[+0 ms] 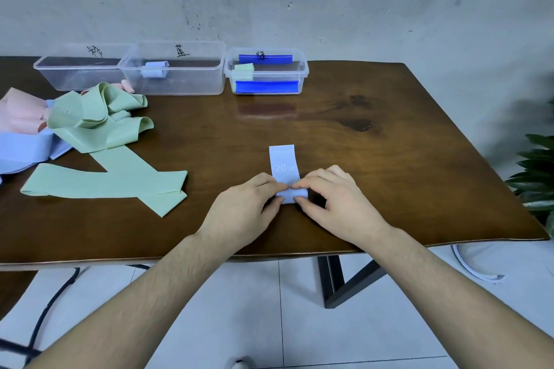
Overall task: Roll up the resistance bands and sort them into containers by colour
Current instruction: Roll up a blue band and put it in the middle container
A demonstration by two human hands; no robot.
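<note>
A pale blue band (283,162) marked "20 LB" lies on the wooden table (374,159), its near end partly rolled. My left hand (245,208) and my right hand (332,199) pinch that roll from either side with fingertips and thumbs. Loose green bands (111,144) sprawl at the left, beside pink bands (21,114) and blue bands (24,150). Three clear containers stand at the back: the left one (78,69), the middle one (177,69) with a rolled blue band (154,69), and the right one (266,72) with a rolled green band (243,70).
The right container has blue clips on its sides. A small pink roll (127,85) lies in front of the left container. A plant (536,177) stands beyond the table's right edge. Cables lie on the tiled floor below.
</note>
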